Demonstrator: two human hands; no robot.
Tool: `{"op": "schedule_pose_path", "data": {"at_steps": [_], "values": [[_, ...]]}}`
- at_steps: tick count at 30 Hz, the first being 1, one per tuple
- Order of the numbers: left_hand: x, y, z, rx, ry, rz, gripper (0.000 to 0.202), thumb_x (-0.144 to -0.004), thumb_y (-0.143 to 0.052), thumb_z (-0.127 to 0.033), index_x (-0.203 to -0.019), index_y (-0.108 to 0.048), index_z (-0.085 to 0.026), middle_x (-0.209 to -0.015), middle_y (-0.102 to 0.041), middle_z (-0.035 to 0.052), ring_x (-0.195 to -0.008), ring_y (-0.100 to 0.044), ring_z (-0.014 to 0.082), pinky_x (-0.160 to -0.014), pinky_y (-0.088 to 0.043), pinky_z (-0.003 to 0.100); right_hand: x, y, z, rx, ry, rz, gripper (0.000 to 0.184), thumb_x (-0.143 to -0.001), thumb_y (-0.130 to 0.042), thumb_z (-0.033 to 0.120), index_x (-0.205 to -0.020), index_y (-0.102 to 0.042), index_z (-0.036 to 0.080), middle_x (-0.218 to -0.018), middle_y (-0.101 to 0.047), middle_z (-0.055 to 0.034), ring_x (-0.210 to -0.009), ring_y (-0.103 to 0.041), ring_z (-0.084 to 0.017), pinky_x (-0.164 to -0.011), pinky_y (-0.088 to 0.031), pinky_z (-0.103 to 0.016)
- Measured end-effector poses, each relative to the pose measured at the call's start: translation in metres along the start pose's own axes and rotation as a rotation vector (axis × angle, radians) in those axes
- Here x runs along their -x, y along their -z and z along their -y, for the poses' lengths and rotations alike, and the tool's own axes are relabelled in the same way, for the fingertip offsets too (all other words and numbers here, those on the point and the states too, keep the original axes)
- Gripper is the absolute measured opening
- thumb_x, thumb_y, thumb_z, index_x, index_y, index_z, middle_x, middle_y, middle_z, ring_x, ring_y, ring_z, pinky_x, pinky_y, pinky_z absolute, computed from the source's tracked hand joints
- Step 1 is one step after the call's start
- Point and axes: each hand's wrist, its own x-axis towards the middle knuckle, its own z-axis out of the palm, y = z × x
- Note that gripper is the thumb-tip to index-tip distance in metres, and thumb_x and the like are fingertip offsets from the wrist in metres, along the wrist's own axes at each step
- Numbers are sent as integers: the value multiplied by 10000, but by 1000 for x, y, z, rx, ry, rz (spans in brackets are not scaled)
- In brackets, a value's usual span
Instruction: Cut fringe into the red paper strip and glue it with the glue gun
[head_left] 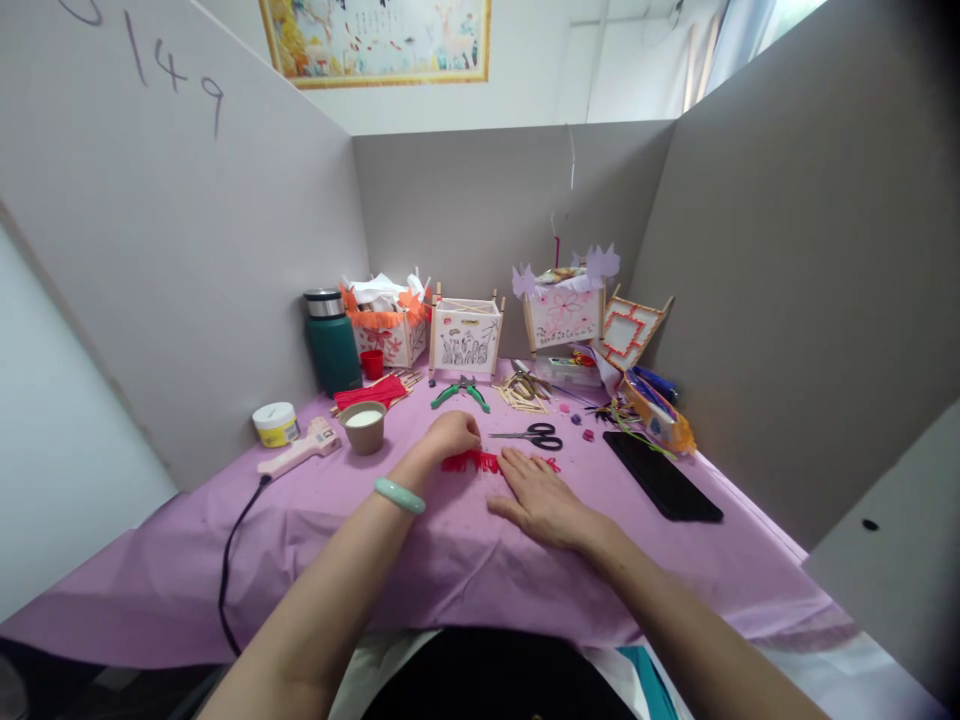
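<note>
A strip of red fringed paper (480, 462) lies across the purple cloth in front of me. My right hand (541, 495) rests flat on its right part, fingers stretched out and slightly apart. Over the left part is my left hand (452, 436), its fingers curled and pressed together; what they pinch, if anything, is hidden. A jade-green bangle (400, 496) circles the left wrist. Just beyond the strip lie black-handled scissors (538, 435), blades pointing left. Farther back, green-handled pliers (461, 393) lie with their handles spread.
On the left stand a green bottle (332, 345), a cup of white stuff (364, 428), a white jar (276, 424) and a corded pink tool (301, 449). Decorated paper lanterns (468, 337) line the back. A black phone (660, 475) lies right, near an orange pouch (658, 415).
</note>
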Motion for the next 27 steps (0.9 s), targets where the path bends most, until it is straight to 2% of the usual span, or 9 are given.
{"op": "schedule_pose_path", "data": {"at_steps": [2,4,6,10,14,16,18,21,27], "values": [[4,9,8,-63,-104,34,45,-588,-631,-149,-598,-661,-181,-591,-626,14,-591,-547,155,-591,-404,244,0,0,0,0,-1,-3,853,-859,-255,697,-1478,-232,110,-1539,-146,-151,-1429,-106,-270,-1146,-91,-447],[9,18,15,-78,-242,101,94,-649,-600,-203,-686,-685,-185,-670,-663,17,-634,-568,153,-605,-411,236,0,0,0,0,0,-7,849,-861,-254,695,-1478,-233,113,-1539,-148,-149,-1429,-108,-269,-1146,-93,-447],[11,23,19,-97,-289,136,124,-676,-589,-229,-721,-695,-183,-701,-679,22,-656,-582,156,-620,-418,235,0,0,1,2,0,-8,855,-860,-252,696,-1476,-237,103,-1538,-151,-153,-1428,-113,-274,-1146,-96,-447],[8,13,9,-247,-230,28,146,-702,-587,-252,-726,-709,-176,-695,-684,45,-641,-588,166,-613,-416,244,1,1,2,5,-9,1,872,-857,-244,702,-1476,-231,87,-1538,-145,-155,-1426,-118,-282,-1145,-97,-454],[2,-6,-8,-426,-114,136,143,-653,-632,-202,-766,-719,-188,-600,-652,30,-554,-578,160,-586,-422,243,1,2,3,2,-12,9,879,-856,-232,707,-1478,-220,87,-1541,-137,-152,-1427,-110,-278,-1146,-85,-454],[2,-10,-11,-478,-48,171,154,-662,-614,-171,-776,-715,-188,-588,-646,25,-550,-584,155,-596,-432,240,1,2,4,1,-11,13,874,-858,-233,704,-1477,-223,88,-1541,-139,-153,-1428,-107,-275,-1146,-82,-452],[2,-9,-10,-483,-47,141,163,-685,-593,-160,-798,-709,-182,-666,-676,34,-625,-609,159,-635,-442,236,1,2,4,1,-13,15,868,-860,-239,699,-1476,-226,88,-1541,-142,-153,-1429,-103,-271,-1146,-83,-450],[7,0,-4,-429,-117,81,175,-719,-566,-153,-832,-699,-160,-792,-703,50,-735,-618,160,-674,-442,231,1,3,5,2,-15,17,866,-861,-239,696,-1475,-227,85,-1543,-138,-150,-1430,-96,-270,-1146,-80,-453],[29,17,2,-247,-211,59,179,-736,-547,-168,-823,-702,-143,-769,-691,42,-708,-605,152,-664,-443,239,2,3,4,0,-19,14,874,-857,-235,705,-1477,-222,89,-1543,-142,-145,-1429,-106,-269,-1147,-80,-449]]}}
